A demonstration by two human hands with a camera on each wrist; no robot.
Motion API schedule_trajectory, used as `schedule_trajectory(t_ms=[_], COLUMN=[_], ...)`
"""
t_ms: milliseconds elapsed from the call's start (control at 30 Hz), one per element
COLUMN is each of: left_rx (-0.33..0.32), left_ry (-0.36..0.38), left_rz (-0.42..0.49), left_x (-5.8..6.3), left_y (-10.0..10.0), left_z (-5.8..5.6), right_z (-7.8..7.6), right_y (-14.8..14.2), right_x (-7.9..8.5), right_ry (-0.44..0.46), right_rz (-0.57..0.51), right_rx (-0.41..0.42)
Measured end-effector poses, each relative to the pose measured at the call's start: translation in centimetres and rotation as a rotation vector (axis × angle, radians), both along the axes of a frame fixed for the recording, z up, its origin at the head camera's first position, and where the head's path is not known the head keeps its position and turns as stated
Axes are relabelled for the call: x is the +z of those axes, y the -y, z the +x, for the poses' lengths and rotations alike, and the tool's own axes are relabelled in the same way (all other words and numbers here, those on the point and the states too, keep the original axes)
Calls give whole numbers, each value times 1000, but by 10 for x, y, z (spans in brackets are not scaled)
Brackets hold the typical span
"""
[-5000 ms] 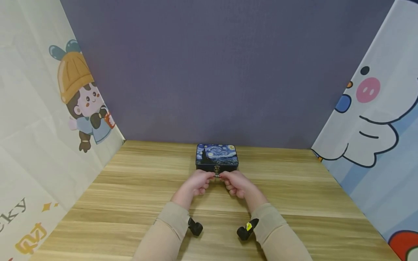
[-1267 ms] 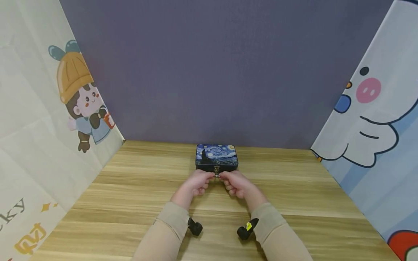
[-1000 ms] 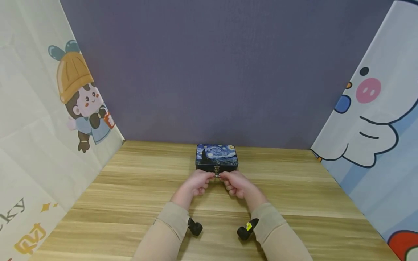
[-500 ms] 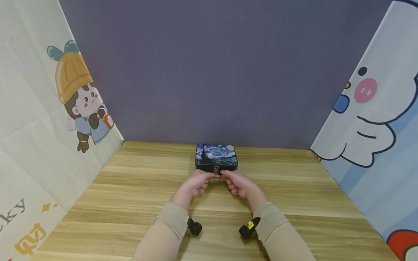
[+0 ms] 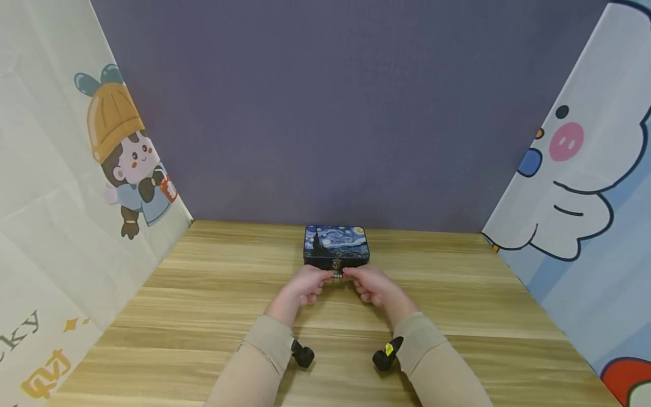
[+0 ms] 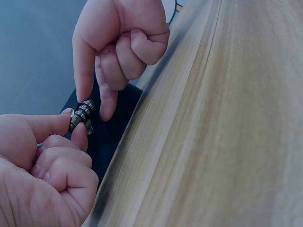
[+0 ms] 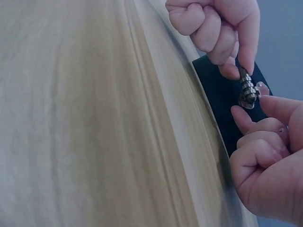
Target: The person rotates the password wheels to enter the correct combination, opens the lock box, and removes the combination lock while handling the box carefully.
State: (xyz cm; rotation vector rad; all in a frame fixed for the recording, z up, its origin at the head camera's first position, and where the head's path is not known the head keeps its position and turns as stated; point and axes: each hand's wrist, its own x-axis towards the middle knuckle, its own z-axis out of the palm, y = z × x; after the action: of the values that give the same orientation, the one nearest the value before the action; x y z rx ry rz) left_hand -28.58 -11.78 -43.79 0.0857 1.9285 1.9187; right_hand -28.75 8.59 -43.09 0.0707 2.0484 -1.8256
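A small metal combination padlock [image 6: 83,112] with ringed number dials hangs at the clasp of a tin box [image 5: 337,242] with a swirling blue night-sky picture on its lid. My left hand [image 5: 308,284] pinches one end of the padlock between thumb and forefinger, as the left wrist view shows; its other fingers are curled under. My right hand [image 5: 371,284] is at the padlock's other end. In the right wrist view its thumb and forefinger [image 7: 241,118] are spread apart on either side of the lock, with a gap between the tips. The lid is down.
The box stands on a wood-grain table [image 5: 244,265] near its back edge, in front of a grey-purple panel [image 5: 325,113]. Cartoon-printed sheets [image 5: 40,169] flank the table. Each wrist wears a black camera mount [image 5: 303,355].
My right hand has shifted slightly right, and its fingertips have drawn away from the padlock. The left hand keeps its pinch, and the box has stayed in place.
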Motion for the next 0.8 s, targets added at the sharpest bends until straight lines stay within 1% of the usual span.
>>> schedule_trajectory(t_ms=[167,267,500,800], left_rx=[-8,-5,12,42], left_ry=[-6,-20,-58,-81], left_rz=[-11,-34,-96,-161], left_x=[-1,-1,-2,-1], left_y=[1,2,1,0], left_z=[1,1,1,0], right_z=[0,0,2,1], right_y=[6,8,7,8], right_x=[-1,-2,-4,-5], right_ry=[8,12,13,16], right_rz=[-34,-45,-32,-57], right_rx=[-8,-11,-5,5])
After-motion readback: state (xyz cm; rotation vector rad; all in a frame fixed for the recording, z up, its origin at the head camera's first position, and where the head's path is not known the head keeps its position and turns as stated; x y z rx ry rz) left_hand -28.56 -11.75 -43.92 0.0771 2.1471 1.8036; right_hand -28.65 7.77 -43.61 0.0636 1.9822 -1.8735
